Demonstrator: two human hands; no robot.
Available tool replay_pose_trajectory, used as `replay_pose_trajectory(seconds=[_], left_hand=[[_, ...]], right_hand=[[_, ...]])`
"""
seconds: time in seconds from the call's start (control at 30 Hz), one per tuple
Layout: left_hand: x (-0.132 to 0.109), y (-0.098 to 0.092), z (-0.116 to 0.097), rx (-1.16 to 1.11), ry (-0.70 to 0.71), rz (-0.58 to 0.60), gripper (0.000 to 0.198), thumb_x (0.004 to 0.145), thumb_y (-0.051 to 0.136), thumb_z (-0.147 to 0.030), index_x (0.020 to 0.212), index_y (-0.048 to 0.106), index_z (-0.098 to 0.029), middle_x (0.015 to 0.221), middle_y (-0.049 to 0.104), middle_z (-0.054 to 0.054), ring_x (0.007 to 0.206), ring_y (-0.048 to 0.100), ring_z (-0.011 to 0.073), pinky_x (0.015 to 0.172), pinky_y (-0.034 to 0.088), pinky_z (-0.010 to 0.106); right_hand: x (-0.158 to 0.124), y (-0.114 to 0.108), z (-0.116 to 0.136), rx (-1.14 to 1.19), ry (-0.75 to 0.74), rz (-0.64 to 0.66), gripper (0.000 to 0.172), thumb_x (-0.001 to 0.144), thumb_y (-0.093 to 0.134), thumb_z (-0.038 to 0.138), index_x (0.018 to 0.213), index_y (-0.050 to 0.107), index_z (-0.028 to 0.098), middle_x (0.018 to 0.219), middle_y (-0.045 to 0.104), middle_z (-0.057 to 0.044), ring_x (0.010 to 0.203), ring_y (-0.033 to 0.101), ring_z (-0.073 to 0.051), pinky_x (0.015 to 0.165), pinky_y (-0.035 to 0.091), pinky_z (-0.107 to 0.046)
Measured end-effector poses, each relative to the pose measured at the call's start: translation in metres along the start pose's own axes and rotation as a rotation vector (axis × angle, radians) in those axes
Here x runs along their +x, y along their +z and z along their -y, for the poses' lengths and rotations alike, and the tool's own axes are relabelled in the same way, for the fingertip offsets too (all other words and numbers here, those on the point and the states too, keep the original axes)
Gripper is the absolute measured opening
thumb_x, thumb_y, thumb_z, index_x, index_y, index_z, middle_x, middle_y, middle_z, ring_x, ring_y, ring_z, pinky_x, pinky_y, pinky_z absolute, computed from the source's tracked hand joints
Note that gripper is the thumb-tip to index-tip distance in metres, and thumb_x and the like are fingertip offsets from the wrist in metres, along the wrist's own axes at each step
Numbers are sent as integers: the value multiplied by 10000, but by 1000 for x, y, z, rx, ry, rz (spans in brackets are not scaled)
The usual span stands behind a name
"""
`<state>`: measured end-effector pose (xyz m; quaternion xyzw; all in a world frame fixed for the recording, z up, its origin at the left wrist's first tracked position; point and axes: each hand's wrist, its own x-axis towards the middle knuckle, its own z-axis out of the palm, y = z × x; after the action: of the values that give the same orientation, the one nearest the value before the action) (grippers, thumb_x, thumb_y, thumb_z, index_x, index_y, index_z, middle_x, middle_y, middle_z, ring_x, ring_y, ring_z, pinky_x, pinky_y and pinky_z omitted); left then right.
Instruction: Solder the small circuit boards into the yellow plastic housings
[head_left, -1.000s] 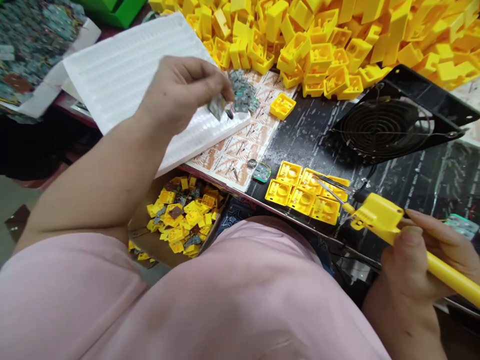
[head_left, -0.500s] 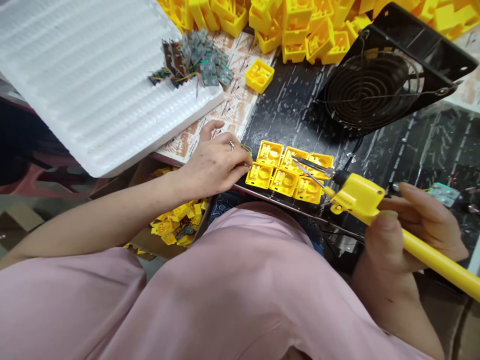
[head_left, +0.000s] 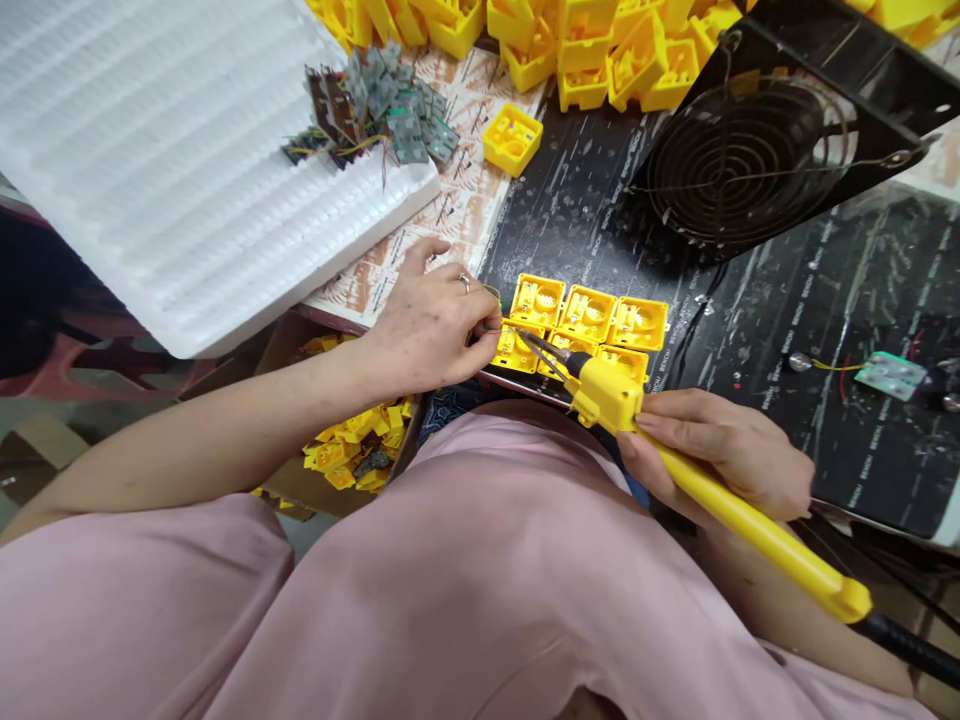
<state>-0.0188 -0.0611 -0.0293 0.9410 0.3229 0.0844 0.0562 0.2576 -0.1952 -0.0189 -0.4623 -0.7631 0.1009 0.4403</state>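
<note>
Several open yellow plastic cases (head_left: 589, 325) lie in two rows on the black mat near the table's front edge. My left hand (head_left: 435, 325) rests at their left end, fingers pinched on a small wired part that I cannot make out. My right hand (head_left: 720, 450) grips a yellow soldering iron (head_left: 675, 450); its metal tip reaches the leftmost front case, right beside my left fingertips.
A white foam sheet (head_left: 172, 190) covers the left of the table, with a bunch of small circuit boards (head_left: 382, 110) on its far corner. A black fan (head_left: 742, 150) stands at the back right. Loose yellow cases (head_left: 592, 50) are heaped behind. A box of parts (head_left: 352, 450) sits below the table.
My left hand came down from the circuit boards to the left end of the yellow cases. My right hand then swung the soldering iron left until its tip met my left fingertips.
</note>
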Motion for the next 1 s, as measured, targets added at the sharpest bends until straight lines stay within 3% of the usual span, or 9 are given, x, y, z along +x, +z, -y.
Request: replay_pose_trajectory(seconds=[0.1,0.23,0.33,0.43,0.7,0.87,1.0], left_hand=[[4,-1,-1,14,-16,53,301,997,444,-306,840,692,-235,796,720,11,891,666,224,1202,423,573],[9,-1,-2,51,-33,124,283,982,461,-316,829,683,-230,806,717,7,943,673,229,1214,390,547],[11,-2,-3,73,-38,153,284,975,455,-312,824,681,-230,825,730,7,956,674,230,1209,383,536],[13,-4,-4,90,-41,165,280,969,458,-319,814,676,-233,777,707,0,938,672,227,1190,388,526],[15,-8,-5,84,-41,179,301,973,452,-319,846,713,-236,834,742,9,964,682,233,1170,393,498],[13,-4,-2,41,-31,131,276,956,473,-328,815,695,-245,793,731,7,928,680,241,1146,412,490],[13,-3,-2,38,-37,127,252,951,488,-330,810,676,-238,804,736,13,937,681,247,1144,412,491]], right_hand=[[3,2,2,-38,-107,32,133,953,810,161,963,686,207,794,788,-19,658,784,-160,655,684,-232],[6,-2,4,-56,-142,102,177,925,829,120,955,674,199,837,795,-30,698,777,-142,720,679,-221],[6,-8,3,-66,-94,137,100,979,781,183,934,697,214,831,796,-21,695,771,-137,708,680,-229],[6,-12,2,-79,-39,126,159,1036,705,238,878,713,218,782,782,-29,672,762,-139,669,675,-236],[10,-6,3,-81,-62,84,186,1033,714,246,849,698,229,760,773,-11,637,748,-123,666,661,-203],[6,-2,-1,-40,-96,65,123,944,814,186,910,703,228,782,782,3,645,761,-135,649,665,-214],[4,-6,-2,-19,-110,74,210,872,842,103,976,711,231,830,801,0,691,782,-151,678,679,-232]])
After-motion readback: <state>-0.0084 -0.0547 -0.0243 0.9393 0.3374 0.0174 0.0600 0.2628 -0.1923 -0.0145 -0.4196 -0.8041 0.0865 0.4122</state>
